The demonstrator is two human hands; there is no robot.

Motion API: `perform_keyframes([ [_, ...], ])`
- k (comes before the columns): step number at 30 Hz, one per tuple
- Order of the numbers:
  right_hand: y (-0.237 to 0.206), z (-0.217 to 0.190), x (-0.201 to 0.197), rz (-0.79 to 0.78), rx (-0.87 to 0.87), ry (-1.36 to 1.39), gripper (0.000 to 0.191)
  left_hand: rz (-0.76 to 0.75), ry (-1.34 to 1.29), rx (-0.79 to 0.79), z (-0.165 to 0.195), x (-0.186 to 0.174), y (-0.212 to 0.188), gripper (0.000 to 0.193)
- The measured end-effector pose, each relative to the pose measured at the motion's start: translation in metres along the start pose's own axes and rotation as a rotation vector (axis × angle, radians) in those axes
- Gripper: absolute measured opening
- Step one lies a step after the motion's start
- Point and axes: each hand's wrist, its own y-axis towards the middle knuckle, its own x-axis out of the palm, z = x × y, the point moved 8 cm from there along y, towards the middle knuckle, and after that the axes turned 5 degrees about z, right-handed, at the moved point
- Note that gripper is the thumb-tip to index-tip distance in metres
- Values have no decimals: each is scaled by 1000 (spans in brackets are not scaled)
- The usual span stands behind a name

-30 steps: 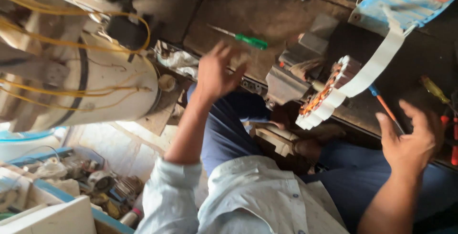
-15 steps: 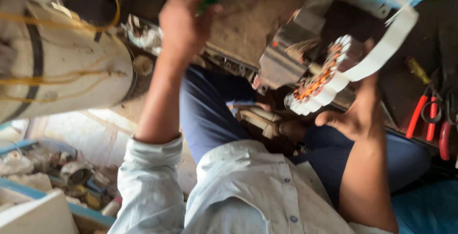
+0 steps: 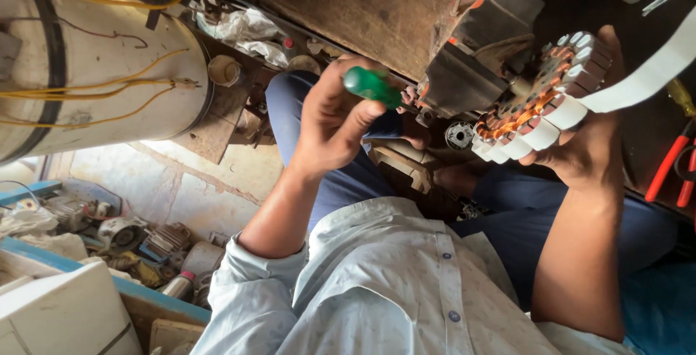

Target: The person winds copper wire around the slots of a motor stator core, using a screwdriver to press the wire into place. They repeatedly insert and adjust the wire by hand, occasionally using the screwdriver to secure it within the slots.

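My left hand point(image 3: 330, 119) is closed round the green handle of a screwdriver point(image 3: 371, 85) and holds it above my lap; its shaft is hidden behind the hand. A round motor stator point(image 3: 540, 105) with copper windings and white insulating pieces rests in my right hand point(image 3: 580, 152), gripped from below and behind. A white strip of tape point(image 3: 652, 65) runs from the stator up to the right edge. The two hands are about a hand's width apart.
A large white cylindrical housing point(image 3: 94, 58) with yellow wires fills the upper left. A rusty work surface point(image 3: 362, 7) and a dark metal block point(image 3: 471, 72) lie ahead. Red-handled pliers point(image 3: 667, 166) lie at the right. Old motor parts point(image 3: 130, 239) sit lower left.
My left hand picked the green screwdriver off the work surface and drew it back toward me. My right hand, open before, took hold of the stator and lifted it.
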Motion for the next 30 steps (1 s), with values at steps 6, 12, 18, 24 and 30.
perform_keyframes([
  [6, -1, 8, -2, 106, 103, 91, 114, -68, 33, -12, 3, 18, 7, 33],
  [12, -10, -32, 34, 4, -435, -977, 139, -119, 149, -45, 7, 36, 14, 29],
  [18, -7, -31, 35, 22, -417, -859, 139, -33, 469, -43, -5, 44, 20, 27],
  [24, 3, -16, 25, 97, -339, -288, 126, 135, 570, -29, -7, 46, 27, 28],
  [30, -1, 5, 16, 210, -354, -15, 88, 194, 591, -100, -8, 54, 39, 33],
])
